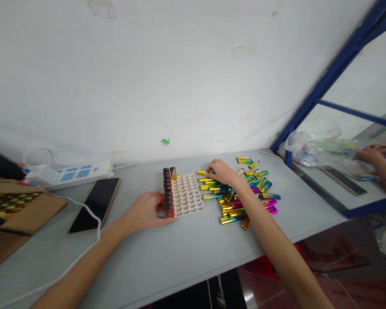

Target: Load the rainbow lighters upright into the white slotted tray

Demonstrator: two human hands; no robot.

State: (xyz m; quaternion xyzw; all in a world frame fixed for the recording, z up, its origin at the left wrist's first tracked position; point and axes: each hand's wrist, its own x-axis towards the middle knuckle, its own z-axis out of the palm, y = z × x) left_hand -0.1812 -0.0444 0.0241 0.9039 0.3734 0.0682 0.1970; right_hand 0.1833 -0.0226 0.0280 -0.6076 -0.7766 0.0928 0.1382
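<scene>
A white tray [188, 195] with rows of round holes lies on the table. Along its left edge stands a row of red lighters [168, 193] with black tops, and one gold lighter [173, 173] is upright at the far end beside them. My left hand [148, 210] curls around the tray's left side, its thumb at the near corner; some fingers are hidden. To the right, a loose pile of shiny gold, green, blue and magenta lighters [233, 204] is spread out. At the pile's far left edge, my right hand [223, 171] has its fingers closed on a yellow-gold lighter [201, 173].
On the left are a phone [96, 204], a white power strip [80, 174], a white cable [98, 227] and an open cardboard box [22, 210]. A blue metal frame [324, 81] rises at right. Beyond it, another person's hands [378, 156] are near plastic bags [321, 150].
</scene>
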